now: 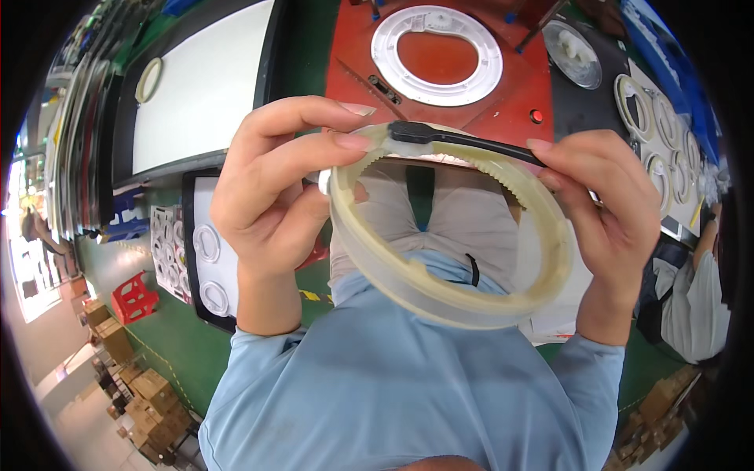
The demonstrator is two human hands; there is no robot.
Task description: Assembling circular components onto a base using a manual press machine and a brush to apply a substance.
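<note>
A cream-coloured plastic ring [542, 275] with teeth along part of its inner wall and a translucent outer side is held up tilted in front of my torso. My left hand [267, 173] grips its upper left rim between fingers and thumb. In my right hand [609, 188], thumb and index finger pinch the slim handle of a black brush-like tool [479, 141]. The tool's wider head rests at the ring's upper left rim, close to my left fingertips. Whether my right fingers also touch the ring, I cannot tell.
Ahead lies a red work board [353, 86] carrying a white ring part [385, 59] and a red button [536, 116]. A clear bag of white pieces [573, 55] and several ring parts [664, 122] sit at right. At left are a white-topped table [196, 86] and a red stool [133, 298].
</note>
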